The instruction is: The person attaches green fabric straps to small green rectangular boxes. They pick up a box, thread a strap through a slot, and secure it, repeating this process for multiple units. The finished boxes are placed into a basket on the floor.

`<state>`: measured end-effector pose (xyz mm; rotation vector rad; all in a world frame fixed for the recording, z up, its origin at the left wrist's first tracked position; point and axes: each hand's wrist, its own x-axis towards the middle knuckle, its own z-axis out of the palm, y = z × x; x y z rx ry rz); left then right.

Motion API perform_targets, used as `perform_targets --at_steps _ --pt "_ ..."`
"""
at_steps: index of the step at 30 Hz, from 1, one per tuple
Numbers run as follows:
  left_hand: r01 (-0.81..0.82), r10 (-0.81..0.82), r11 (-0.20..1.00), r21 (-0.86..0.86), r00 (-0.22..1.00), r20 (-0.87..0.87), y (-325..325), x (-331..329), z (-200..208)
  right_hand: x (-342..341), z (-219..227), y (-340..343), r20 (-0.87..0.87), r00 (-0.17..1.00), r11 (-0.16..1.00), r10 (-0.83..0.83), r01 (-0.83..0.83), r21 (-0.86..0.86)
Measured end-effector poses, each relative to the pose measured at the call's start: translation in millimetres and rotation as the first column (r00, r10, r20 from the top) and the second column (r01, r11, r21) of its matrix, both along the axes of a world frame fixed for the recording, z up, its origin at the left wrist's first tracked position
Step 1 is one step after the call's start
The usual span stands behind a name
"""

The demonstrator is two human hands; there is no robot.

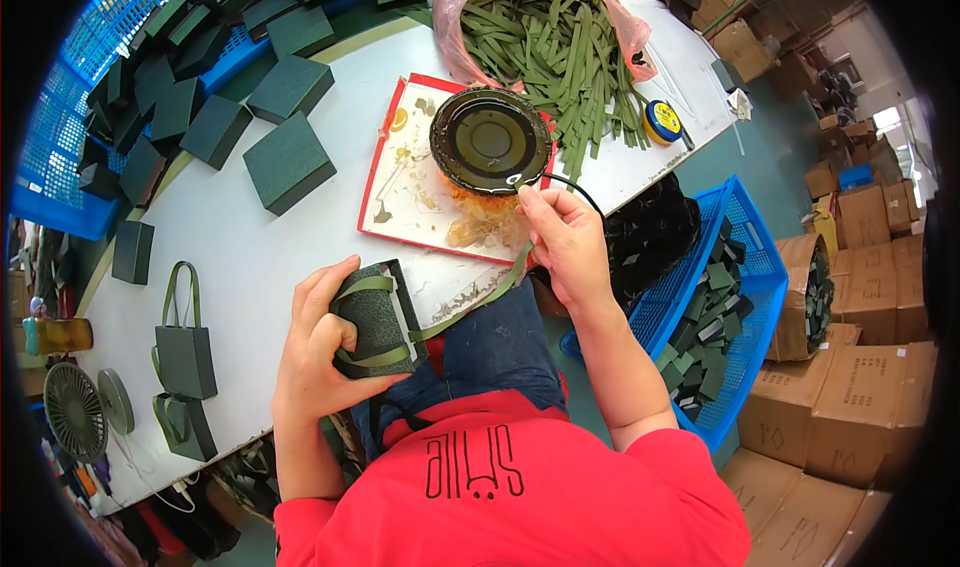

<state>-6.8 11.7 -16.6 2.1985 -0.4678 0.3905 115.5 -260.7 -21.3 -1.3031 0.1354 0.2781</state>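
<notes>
My left hand [325, 332] is wrapped round a small dark green box [375, 317], tilted above my lap, with its pale inside edge towards the right. A green ribbon [470, 307] runs from the box up to my right hand [565, 242]. That hand is closed, pinching the ribbon, its fingertips at the near rim of a round black pot [490, 137]. Dark, shiny liquid lies in the pot. The ribbon's end is hidden by my fingers. Under the pot is a red-edged white tray [405, 192] stained with amber drips.
Loose green ribbons [545, 47] spill from a pink plastic bag [450, 17]. Dark green boxes [290, 162] lie at the left, beside a ribbon-handled box [187, 357] and a fan [75, 412]. At the right are a yellow-and-blue tape measure [662, 122], a blue crate [755, 297] and cartons [870, 397].
</notes>
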Motion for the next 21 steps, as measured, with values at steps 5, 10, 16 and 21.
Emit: perform_targets --at_steps 5,10,16,21 --pt "0.000 0.000 1.000 0.008 1.000 0.004 0.2 -0.5 -0.9 3.2 1.2 1.7 -0.059 0.998 1.000 0.004 -0.004 -0.001" --pt "-0.002 0.002 1.000 0.010 1.000 0.006 -0.6 -0.3 -0.2 3.9 3.2 -2.5 -0.085 0.996 0.999 0.033 -0.030 0.042" --pt "0.005 -0.004 1.000 -0.023 1.000 0.020 3.2 -0.6 0.8 -16.7 5.9 -3.4 0.003 1.000 0.999 0.005 -0.005 0.044" --pt "0.117 -0.118 0.981 -0.153 0.993 0.006 6.8 2.7 7.2 -38.5 19.9 -6.8 0.010 0.954 0.953 0.298 -0.299 0.053"
